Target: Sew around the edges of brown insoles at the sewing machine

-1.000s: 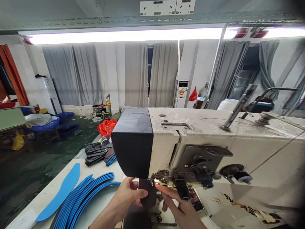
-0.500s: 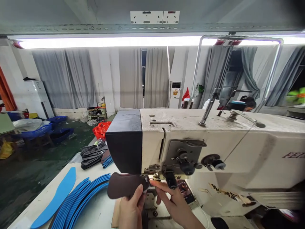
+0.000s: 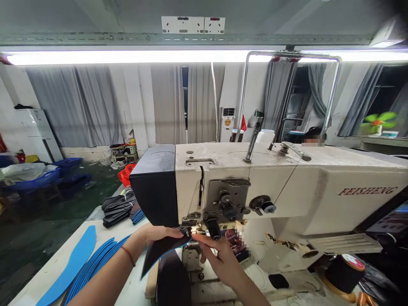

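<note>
A dark brown insole-shaped piece [image 3: 165,247] with a blue edge lies tilted under the head of a sewing machine [image 3: 216,187]. My left hand [image 3: 156,233] grips its far edge from the left, one finger or the thumb lying on top near the needle area. My right hand [image 3: 219,255] pinches the piece's right end beside the needle, its index finger stretched along the edge; the fingers underneath are partly hidden. Below the piece is a dark curved shape [image 3: 174,278]; I cannot tell what it is.
Blue insole-shaped pieces [image 3: 92,265] lie fanned out on the white table [image 3: 28,265] to the left. Behind them sits a bundle of black pieces [image 3: 117,208]. A phone-like dark screen [image 3: 236,244] rests behind my right hand. A black thread cone [image 3: 346,272] stands at the lower right.
My left hand has moved from below the piece to its far left side. The piece has turned, its free end now pointing down toward me. The view has shifted to the right.
</note>
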### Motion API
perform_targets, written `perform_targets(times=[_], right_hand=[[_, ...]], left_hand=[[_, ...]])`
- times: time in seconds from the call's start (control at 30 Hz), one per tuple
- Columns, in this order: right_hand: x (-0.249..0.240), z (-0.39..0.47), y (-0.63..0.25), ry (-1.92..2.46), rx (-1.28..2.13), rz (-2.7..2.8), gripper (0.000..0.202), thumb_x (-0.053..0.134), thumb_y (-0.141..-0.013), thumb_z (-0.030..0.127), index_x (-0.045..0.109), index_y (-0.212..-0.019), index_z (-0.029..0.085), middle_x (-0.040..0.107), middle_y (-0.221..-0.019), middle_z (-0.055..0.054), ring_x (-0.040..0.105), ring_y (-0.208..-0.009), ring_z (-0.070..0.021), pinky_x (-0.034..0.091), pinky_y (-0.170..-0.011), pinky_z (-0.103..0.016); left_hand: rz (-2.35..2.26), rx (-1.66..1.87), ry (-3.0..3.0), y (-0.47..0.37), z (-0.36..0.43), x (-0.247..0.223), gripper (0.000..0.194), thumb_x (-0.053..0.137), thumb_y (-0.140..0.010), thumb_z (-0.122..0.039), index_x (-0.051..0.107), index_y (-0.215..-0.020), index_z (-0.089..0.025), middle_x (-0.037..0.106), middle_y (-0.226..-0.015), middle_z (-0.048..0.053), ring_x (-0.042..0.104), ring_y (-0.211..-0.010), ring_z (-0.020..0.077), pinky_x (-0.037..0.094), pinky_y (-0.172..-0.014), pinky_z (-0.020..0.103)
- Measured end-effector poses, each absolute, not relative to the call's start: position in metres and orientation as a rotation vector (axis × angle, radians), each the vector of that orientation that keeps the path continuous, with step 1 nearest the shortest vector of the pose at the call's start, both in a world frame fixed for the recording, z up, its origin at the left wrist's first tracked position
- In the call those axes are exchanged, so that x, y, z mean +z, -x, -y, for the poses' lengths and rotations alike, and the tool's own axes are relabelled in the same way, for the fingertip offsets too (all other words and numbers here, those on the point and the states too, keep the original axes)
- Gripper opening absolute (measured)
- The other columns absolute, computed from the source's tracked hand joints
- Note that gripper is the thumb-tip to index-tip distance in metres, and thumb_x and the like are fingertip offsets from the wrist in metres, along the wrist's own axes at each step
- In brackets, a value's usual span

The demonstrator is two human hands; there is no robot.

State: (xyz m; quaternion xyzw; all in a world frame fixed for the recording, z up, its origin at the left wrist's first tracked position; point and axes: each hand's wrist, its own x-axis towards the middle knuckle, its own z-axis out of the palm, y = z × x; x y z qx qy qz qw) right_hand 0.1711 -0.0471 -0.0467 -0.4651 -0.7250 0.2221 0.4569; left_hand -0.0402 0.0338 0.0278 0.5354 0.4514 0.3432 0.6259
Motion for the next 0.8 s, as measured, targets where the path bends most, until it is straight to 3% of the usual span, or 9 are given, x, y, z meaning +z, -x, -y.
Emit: perform_targets(times=[0.13, 0.33, 0.5, 0.8], right_hand=[[-0.046, 0.046, -0.172, 1.158, 0.549, 1.775, 0.037, 0.043, -0.096, 0.033, 0.070, -0.118, 0.020, 0.069, -0.053, -0.001, 0.061, -0.048, -0.0137, 0.044, -0.047, -0.020], [-0.049, 0.044, -0.174, 1.176, 0.565, 1.782, 0.037, 0.043, -0.097, 0.036, 0.069, -0.120, 0.022, 0.068, -0.054, 0.000, 0.065, -0.052, -0.0155, 0.051, -0.059, -0.025], [-0.058, 0.041, -0.178, 1.182, 0.577, 1.795, 0.043, 0.040, -0.097, 0.048, 0.068, -0.120, 0.025, 0.070, -0.055, 0.000, 0.068, -0.058, -0.0172, 0.054, -0.076, -0.030], [-0.060, 0.039, -0.179, 1.232, 0.567, 1.812, 0.048, 0.038, -0.096, 0.054, 0.068, -0.121, 0.026, 0.072, -0.058, -0.002, 0.069, -0.060, -0.0185, 0.056, -0.076, -0.033]], left_hand=[[-1.014, 0.603, -1.239, 0.037, -0.017, 0.015, 0.024, 0.082, -0.052, -0.024, 0.073, -0.073, -0.017, 0.073, -0.065, 0.001, 0.063, -0.060, 0.0200, 0.047, -0.061, 0.029], [-0.926, 0.779, -1.143, 0.025, 0.009, -0.006, 0.025, 0.076, -0.061, -0.032, 0.066, -0.078, -0.016, 0.066, -0.063, -0.003, 0.055, -0.053, 0.0114, 0.040, -0.054, 0.022], [-0.917, 0.924, -1.056, 0.018, 0.013, -0.017, 0.024, 0.075, -0.062, -0.029, 0.060, -0.075, -0.017, 0.066, -0.065, -0.002, 0.057, -0.058, 0.0126, 0.042, -0.059, 0.024], [-0.812, 0.925, -0.983, 0.023, 0.046, -0.013, 0.034, 0.076, -0.066, -0.031, 0.057, -0.092, -0.020, 0.068, -0.077, 0.002, 0.062, -0.068, 0.0175, 0.047, -0.063, 0.027]])
